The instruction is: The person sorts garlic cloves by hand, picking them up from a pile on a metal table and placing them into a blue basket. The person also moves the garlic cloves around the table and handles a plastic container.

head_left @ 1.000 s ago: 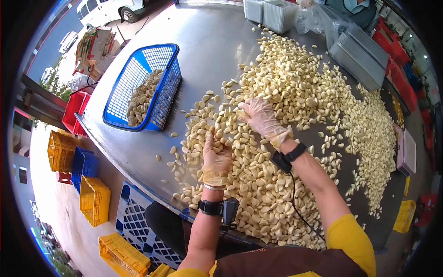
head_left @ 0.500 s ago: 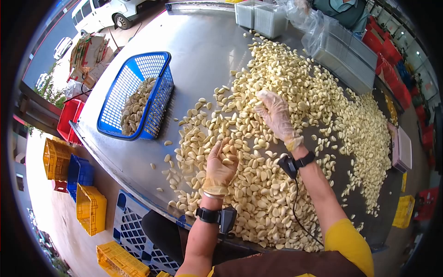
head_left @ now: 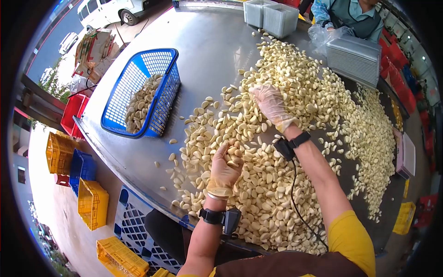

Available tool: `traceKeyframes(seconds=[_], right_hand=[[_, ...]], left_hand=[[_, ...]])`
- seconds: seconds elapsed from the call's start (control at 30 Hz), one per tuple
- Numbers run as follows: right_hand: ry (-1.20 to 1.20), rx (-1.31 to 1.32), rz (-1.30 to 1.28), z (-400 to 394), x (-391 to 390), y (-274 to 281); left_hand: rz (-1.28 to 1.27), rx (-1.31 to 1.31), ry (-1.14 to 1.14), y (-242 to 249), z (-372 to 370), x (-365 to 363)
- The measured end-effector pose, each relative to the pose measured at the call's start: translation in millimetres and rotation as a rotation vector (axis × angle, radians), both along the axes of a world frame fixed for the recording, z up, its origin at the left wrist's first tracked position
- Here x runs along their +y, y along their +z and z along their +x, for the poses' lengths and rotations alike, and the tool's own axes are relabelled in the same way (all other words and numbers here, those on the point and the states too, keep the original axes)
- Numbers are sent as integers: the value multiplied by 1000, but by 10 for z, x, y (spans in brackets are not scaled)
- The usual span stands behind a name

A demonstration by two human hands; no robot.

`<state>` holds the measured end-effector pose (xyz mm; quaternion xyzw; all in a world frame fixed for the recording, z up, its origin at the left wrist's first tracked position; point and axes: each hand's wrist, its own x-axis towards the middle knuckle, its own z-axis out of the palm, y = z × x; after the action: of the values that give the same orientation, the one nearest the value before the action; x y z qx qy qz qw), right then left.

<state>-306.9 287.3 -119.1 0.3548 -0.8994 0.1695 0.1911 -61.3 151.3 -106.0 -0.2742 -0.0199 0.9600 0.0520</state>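
Observation:
Peeled garlic cloves (head_left: 272, 184) lie in a wide heap on the metal table. My left hand (head_left: 224, 173), in a thin clear glove, is palm up at the heap's near left part. Its fingers curl around several garlic cloves. Farther up the heap, my right hand (head_left: 273, 105), also gloved, reaches down with fingers bent and pressed together at the cloves. Its fingertips are partly hidden, so what they pinch cannot be made out. A blue plastic basket (head_left: 161, 104) to the left of my hands contains a pile of duller, brownish cloves (head_left: 144, 104).
Clear plastic trays (head_left: 353, 60) are stacked at the far right, with more trays (head_left: 279, 21) at the far edge. Another person (head_left: 355, 18) is across the metal table (head_left: 203, 37). Yellow crates (head_left: 92, 203) stand on the floor left. A cable runs from my right wrist.
My right hand has shifted a little left and toward me over the heap. My left hand still cups cloves. The view has tilted, and more of the person across the table shows.

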Motion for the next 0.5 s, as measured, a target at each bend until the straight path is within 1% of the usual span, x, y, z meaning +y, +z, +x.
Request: traceKeyframes(seconds=[0.07, 0.13, 0.17, 0.2, 0.23, 0.27, 0.33, 0.37, 0.4, 0.43, 0.47, 0.5], right_hand=[[-81, 125, 274, -62, -79, 107], [-33, 160, 167, -51, -40, 163], [-5, -4, 5, -9, 25, 207], [-19, -147, -224, 122, 60, 236], [4, -390, -395, 318, 111, 269], [25, -629, -566, 549, 188, 340], [308, -974, -419, 1114, 333, 660], [463, -794, -312, 1210, 356, 659], [611, -606, -205, 1252, 372, 668], [570, -513, -201, 1177, 368, 678], [421, -409, -152, 993, 368, 649], [216, -267, -56, 637, 369, 474]], left_hand=[[-45, -24, 38, 4, 10, -37], [-40, -18, 62, 38, 1, -43], [-30, 4, 33, 45, 1, -30], [-22, 23, 0, 35, 13, -15], [-24, 55, -57, -36, 12, -5], [-22, 53, -57, 41, 9, 33], [-148, -113, -141, 286, -6, 153], [-133, -180, -125, 226, -12, 196], [-135, -176, -132, 132, -7, 203], [-78, -50, -139, 59, 3, 181], [-20, 73, -147, -13, 20, 158], [-28, 72, -126, 26, 31, 150]])
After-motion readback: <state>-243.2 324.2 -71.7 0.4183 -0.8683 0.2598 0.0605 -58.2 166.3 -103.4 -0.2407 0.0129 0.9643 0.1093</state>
